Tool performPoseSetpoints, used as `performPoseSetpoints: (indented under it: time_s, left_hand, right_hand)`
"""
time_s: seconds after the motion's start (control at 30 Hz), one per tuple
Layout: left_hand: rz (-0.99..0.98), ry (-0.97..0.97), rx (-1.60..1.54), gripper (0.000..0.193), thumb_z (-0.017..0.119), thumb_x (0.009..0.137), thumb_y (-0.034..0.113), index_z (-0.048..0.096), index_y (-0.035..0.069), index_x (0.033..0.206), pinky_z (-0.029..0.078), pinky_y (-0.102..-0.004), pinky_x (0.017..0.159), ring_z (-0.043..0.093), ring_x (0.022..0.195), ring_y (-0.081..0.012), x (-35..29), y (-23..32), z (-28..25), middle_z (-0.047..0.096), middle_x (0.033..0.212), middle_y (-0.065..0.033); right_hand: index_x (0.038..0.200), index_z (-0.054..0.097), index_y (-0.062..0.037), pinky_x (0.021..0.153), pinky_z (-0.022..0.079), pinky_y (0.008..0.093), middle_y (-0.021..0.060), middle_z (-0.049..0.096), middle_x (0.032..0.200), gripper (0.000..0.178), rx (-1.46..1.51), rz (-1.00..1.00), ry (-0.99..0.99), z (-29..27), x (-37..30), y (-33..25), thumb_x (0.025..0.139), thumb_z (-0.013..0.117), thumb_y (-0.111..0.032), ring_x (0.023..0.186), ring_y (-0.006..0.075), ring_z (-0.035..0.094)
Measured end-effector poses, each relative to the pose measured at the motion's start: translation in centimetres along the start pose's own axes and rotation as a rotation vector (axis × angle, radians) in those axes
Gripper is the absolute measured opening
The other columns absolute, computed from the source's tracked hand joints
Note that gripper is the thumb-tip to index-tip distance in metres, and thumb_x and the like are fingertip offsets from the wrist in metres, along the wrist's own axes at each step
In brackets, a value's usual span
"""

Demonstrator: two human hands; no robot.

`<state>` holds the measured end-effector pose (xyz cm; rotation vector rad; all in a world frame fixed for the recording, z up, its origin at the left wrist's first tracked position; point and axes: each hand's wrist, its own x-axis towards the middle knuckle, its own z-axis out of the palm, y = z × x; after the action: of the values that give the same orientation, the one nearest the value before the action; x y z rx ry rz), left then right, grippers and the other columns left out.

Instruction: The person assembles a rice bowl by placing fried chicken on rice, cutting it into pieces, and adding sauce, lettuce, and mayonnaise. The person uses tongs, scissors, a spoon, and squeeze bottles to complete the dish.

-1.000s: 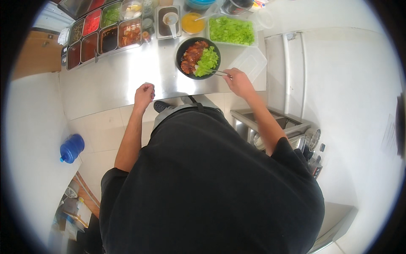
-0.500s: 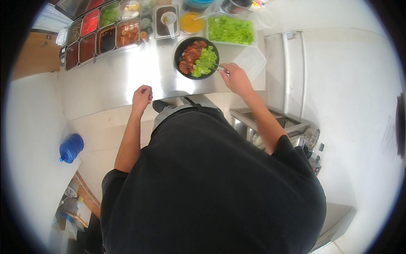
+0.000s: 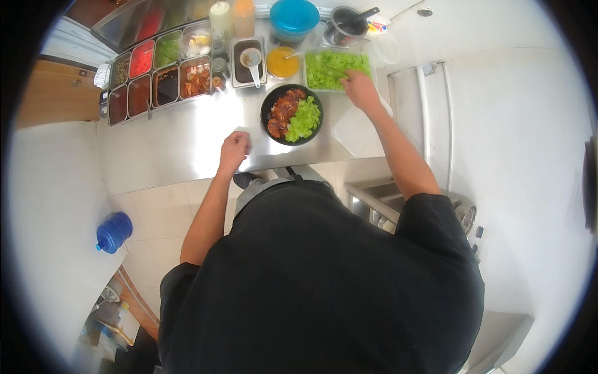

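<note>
My right hand (image 3: pixel 362 91) is closed around slim metal tongs (image 3: pixel 337 71), whose tips reach into the chopped lettuce (image 3: pixel 327 62) in a clear plastic container (image 3: pixel 319 90). Just below and left of that container stands a black round bowl (image 3: pixel 265 122). Glazed brown meat pieces (image 3: pixel 284 114) fill its left side, and green lettuce (image 3: pixel 304 120) lies on its right. Near the counter's front edge, left of the bowl, my left hand (image 3: pixel 235 149) hangs with curled fingers and shows nothing in them.
Metal pans (image 3: pixel 165 87) of sauces and toppings line the left back. A dark sauce pan with a white ladle (image 3: pixel 251 59), a yellow sauce tub (image 3: pixel 283 70) and a blue-lidded tub (image 3: pixel 294 19) stand behind the bowl. A clear lid (image 3: pixel 361 134) lies on the steel counter's right.
My right hand has moved with the tongs from the bowl up and right to the lettuce container. My left hand has shifted slightly rightward. The view has tilted, showing more at the back.
</note>
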<state>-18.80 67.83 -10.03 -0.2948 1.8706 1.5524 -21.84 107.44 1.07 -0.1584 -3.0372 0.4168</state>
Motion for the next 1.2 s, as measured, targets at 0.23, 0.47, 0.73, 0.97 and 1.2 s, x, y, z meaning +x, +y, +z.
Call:
performPoseSetpoints:
  time_s: [0.23, 0.47, 0.73, 0.97, 1.2]
  left_hand:
    - [0.215, 0.078, 0.323, 0.028, 0.058, 0.095, 0.022, 0.063, -0.001, 0.110, 0.053, -0.0362, 0.062, 0.069, 0.065, -0.0221, 1.3, 4.7, 4.6, 0.070, 0.075, -0.0154]
    - [0.177, 0.139, 0.267, 0.025, 0.058, 0.093, 0.017, 0.062, -0.002, 0.110, 0.054, -0.0367, 0.061, 0.068, 0.056, -0.0234, 1.5, 6.1, 4.0, 0.071, 0.074, -0.0157]
    - [0.116, 0.211, 0.188, 0.025, 0.060, 0.096, 0.015, 0.060, -0.003, 0.113, 0.054, -0.0287, 0.049, 0.066, 0.056, -0.0160, 0.7, 3.7, -1.2, 0.068, 0.073, -0.0125]
    - [0.068, 0.320, 0.039, 0.025, 0.059, 0.098, 0.016, 0.061, -0.002, 0.115, 0.055, -0.0291, 0.050, 0.066, 0.057, -0.0156, 0.3, 0.9, -4.5, 0.068, 0.075, -0.0113]
    - [0.043, 0.331, 0.003, 0.034, 0.054, 0.101, 0.028, 0.062, -0.001, 0.117, 0.052, -0.0272, 0.053, 0.064, 0.061, -0.0133, -1.7, 0.7, -6.0, 0.068, 0.082, -0.0098]
  right_hand:
    - [0.115, 0.063, -0.0001, 0.085, 0.052, 0.0486, 0.0247, 0.066, 0.101, 0.036, -0.127, -0.026, -0.162, 1.6, 1.0, 1.2, 0.091, 0.064, -0.027, 0.097, 0.0419, 0.064]
    - [0.125, 0.057, -0.0013, 0.088, 0.051, 0.0474, 0.0269, 0.062, 0.111, 0.043, -0.090, 0.006, -0.156, 0.9, -0.6, 2.0, 0.090, 0.065, -0.026, 0.102, 0.0416, 0.062]
    - [0.131, 0.054, -0.0051, 0.086, 0.052, 0.0459, 0.0199, 0.066, 0.111, 0.047, -0.054, -0.077, -0.073, -3.1, -0.1, 0.5, 0.091, 0.066, -0.027, 0.102, 0.0366, 0.063]
    - [0.118, 0.064, -0.0032, 0.078, 0.055, 0.0389, 0.0173, 0.071, 0.103, 0.039, 0.145, 0.014, 0.216, -8.2, 4.7, 1.6, 0.088, 0.072, -0.026, 0.090, 0.0319, 0.069]
    - [0.111, 0.068, -0.0022, 0.081, 0.054, 0.0410, 0.0192, 0.072, 0.097, 0.040, -0.039, 0.108, 0.201, -6.8, 14.6, 6.5, 0.084, 0.074, -0.031, 0.094, 0.0341, 0.069]
